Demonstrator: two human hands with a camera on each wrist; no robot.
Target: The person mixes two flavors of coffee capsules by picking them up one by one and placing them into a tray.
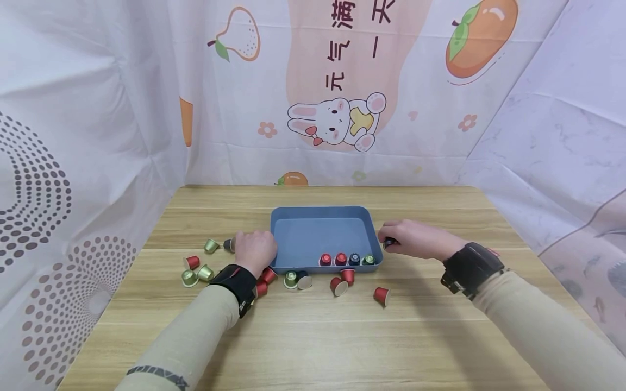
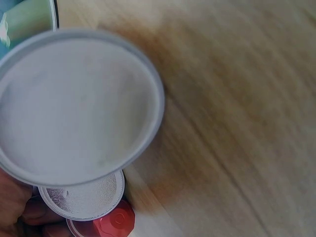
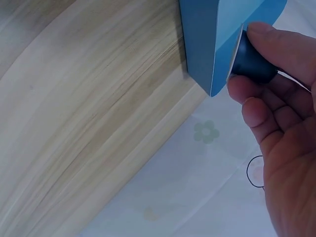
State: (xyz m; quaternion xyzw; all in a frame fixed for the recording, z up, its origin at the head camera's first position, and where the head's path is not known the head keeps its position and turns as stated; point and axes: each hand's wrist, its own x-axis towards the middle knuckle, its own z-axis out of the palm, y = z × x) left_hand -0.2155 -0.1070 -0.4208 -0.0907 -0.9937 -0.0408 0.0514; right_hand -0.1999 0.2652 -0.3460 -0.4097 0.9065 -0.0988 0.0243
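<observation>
Holding a dark blue capsule [image 3: 254,61] in the right hand [image 1: 411,239], gripped between thumb and curled fingers, just beside the right wall of the blue tray [image 1: 313,233], with the pale end facing that wall. Inside the tray, in a row along the near wall toward the right corner: a red capsule [image 1: 325,259], a second red one [image 1: 340,259], a darker blue-black one [image 1: 354,259] and a green capsule [image 1: 369,260]. By the tray's left wall, the left hand [image 1: 254,251], back upward; cannot tell about grip there, with fingers mostly hidden in both the head and left wrist views. Large in the left wrist view, a pale lid [image 2: 79,108]. Just left of that hand, a loose dark capsule [image 1: 227,245]; farther left, three green capsules [image 1: 206,272] around a stray red one [image 1: 192,263]. Scattered along the tray's near side on the wood-grain table [image 1: 313,342], more capsules [image 1: 290,279], red, green and dark, including one red at the right, set apart. Around both wrists, dark straps [image 1: 473,269]. Beyond the far table edge, hanging cloth [image 1: 225,163] printed with a rabbit [image 1: 337,122], fruit and lettering.
</observation>
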